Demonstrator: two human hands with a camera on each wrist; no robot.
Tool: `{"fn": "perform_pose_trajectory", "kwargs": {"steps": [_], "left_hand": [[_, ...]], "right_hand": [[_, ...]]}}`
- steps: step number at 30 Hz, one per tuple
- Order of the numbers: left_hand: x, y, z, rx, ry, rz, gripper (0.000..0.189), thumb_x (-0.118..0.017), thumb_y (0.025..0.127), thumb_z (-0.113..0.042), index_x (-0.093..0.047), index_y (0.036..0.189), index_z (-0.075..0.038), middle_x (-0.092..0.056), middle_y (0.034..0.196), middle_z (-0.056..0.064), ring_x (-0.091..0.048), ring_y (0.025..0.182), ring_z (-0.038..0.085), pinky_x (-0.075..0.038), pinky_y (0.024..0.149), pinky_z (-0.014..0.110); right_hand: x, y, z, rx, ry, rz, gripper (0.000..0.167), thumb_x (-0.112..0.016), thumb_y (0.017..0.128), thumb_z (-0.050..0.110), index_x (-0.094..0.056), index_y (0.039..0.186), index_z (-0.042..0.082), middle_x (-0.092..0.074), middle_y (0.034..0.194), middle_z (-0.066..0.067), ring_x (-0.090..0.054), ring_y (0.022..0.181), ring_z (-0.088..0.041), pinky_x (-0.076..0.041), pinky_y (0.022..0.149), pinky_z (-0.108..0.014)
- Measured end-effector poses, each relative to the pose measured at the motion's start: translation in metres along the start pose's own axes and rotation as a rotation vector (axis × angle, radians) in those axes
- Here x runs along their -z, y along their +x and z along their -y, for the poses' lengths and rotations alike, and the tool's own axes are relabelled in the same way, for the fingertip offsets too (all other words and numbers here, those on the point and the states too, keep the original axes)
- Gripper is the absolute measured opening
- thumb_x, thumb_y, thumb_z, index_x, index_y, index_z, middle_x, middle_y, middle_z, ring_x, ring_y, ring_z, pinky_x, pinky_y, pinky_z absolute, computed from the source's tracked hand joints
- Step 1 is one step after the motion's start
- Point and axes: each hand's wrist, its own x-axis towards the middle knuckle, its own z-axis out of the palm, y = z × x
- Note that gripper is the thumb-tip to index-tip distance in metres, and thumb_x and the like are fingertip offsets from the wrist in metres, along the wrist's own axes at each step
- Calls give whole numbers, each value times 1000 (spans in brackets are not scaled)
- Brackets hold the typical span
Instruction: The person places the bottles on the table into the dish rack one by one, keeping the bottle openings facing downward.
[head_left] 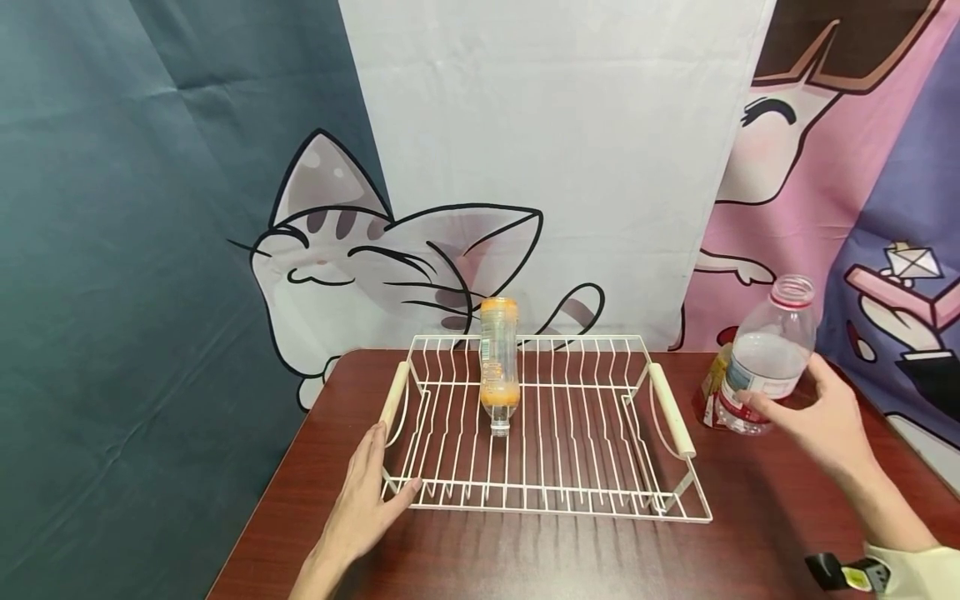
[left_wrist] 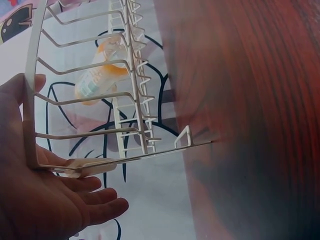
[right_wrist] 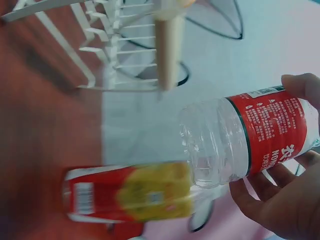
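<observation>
My right hand (head_left: 821,417) grips a large clear plastic bottle (head_left: 772,337) with a red label, thumb on one side and fingers round the other. Its neck is open, with a red ring below the mouth. In the right wrist view the bottle's base (right_wrist: 200,145) hangs above the table. On the left, my hand (head_left: 363,496) holds the front left corner of a white wire dish rack (head_left: 540,487), its thumb over the front rail and fingers along the outer side. A small clear bottle with orange parts (head_left: 498,350) leans neck down in the rack.
A red and yellow carton (right_wrist: 130,192) stands on the table behind the large bottle. The rack has a pale handle (head_left: 671,408) at each end. A printed cloth (head_left: 555,167) hangs behind the dark red wooden table (head_left: 525,558).
</observation>
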Motion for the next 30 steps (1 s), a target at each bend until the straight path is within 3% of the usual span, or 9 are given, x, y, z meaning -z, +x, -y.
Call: {"fn": "perform_pose_trajectory", "kwargs": {"steps": [14, 20, 25, 30], "left_hand": [[1, 1, 1, 46, -6, 25, 97, -74, 86, -36, -19, 156, 3, -23, 158, 22, -23, 142, 39, -33, 103, 63], [1, 1, 1, 57, -7, 29, 97, -74, 86, -37, -19, 156, 2, -23, 158, 22, -23, 143, 39, -33, 103, 64], [1, 1, 0, 57, -8, 29, 97, -74, 86, -37, -19, 156, 2, -23, 158, 21, -24, 143, 39, -33, 103, 63], [2, 1, -1, 58, -9, 29, 97, -74, 86, -36, -19, 156, 2, -23, 158, 21, -24, 142, 39, -33, 103, 64]], "right_hand": [[-8, 31, 65, 109, -19, 113, 67, -87, 72, 6, -56, 131, 9, -57, 104, 23, -54, 92, 13, -40, 76, -4], [-19, 36, 88, 150, -72, 150, 74, -90, 67, 11, -59, 134, 14, -60, 104, 22, -54, 92, 14, -39, 76, -6], [-32, 38, 103, 214, -85, 157, 77, -93, 62, 9, -62, 132, 17, -64, 106, 10, -57, 88, 9, -41, 73, -9], [-44, 40, 110, 305, -96, 183, 75, -91, 63, 9, -62, 131, 12, -64, 111, -3, -55, 89, 10, -39, 76, -9]]}}
